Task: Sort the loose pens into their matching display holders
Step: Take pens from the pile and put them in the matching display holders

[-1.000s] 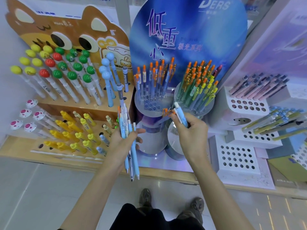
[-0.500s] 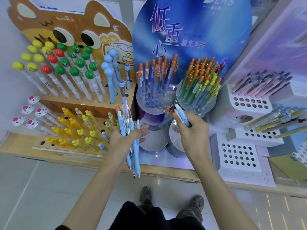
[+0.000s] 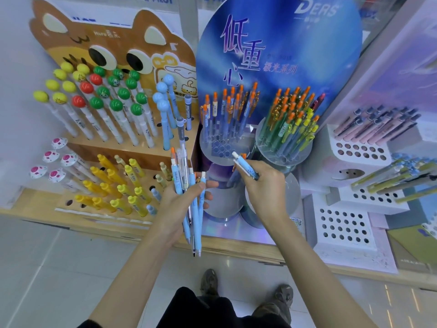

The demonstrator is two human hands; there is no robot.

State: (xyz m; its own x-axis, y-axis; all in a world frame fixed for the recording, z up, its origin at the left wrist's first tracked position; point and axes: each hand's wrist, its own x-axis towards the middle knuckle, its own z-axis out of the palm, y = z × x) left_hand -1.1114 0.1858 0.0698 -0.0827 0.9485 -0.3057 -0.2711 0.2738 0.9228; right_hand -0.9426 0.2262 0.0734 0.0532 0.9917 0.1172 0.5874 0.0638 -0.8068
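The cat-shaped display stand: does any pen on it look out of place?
Yes. At the right end of the cat stand, two grey-capped pens stand beside the blue ball-topped pens; nothing else there matches them, so they seem misplaced.

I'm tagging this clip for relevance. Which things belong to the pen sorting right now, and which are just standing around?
In the job: left hand holding the bunch of loose pens; right hand pinching a blue pen; round clear holder just beyond it.
Standing around: green-topped pens; yellow pens; pink pens; white holed stand.
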